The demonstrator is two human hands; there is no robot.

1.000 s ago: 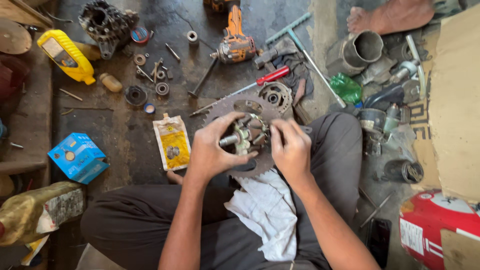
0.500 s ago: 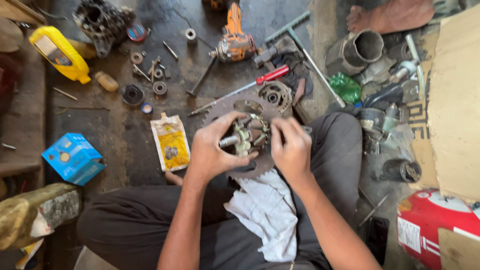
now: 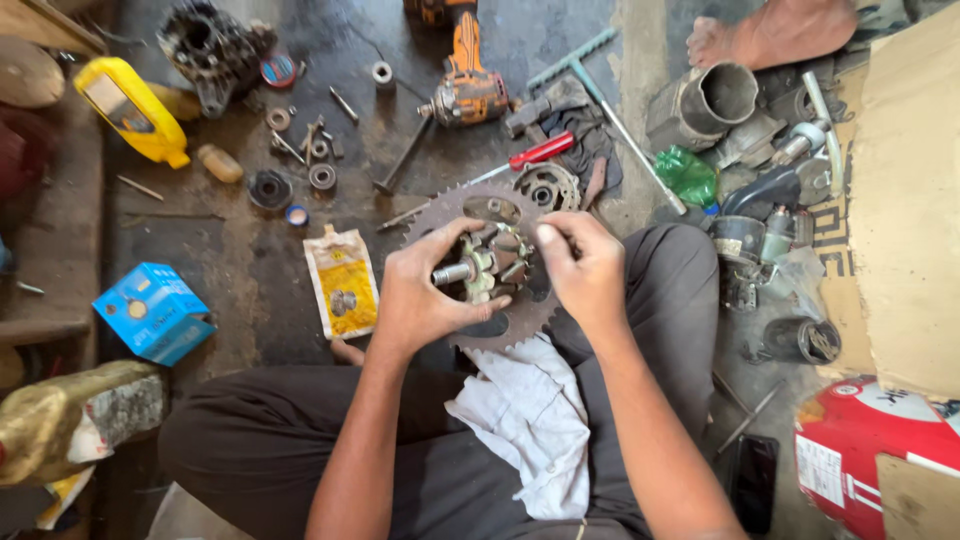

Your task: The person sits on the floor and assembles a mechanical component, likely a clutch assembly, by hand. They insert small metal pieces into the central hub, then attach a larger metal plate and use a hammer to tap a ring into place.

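Holding steady since a second ago: left hand [image 3: 425, 295] clenched round small geared part [image 3: 490, 265], over toothed sprocket [image 3: 480, 330] on lap; right hand [image 3: 590, 270] fingers pinching part's right side, now shifted slightly upward; work continuing.

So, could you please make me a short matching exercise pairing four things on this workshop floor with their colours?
Things:
1. screwdriver handle
2. small cardboard box
3. cloth on the lap
4. crumpled plastic bottle

Colours:
A. green
B. white
C. red
D. blue

Pairs: 1-C, 2-D, 3-B, 4-A
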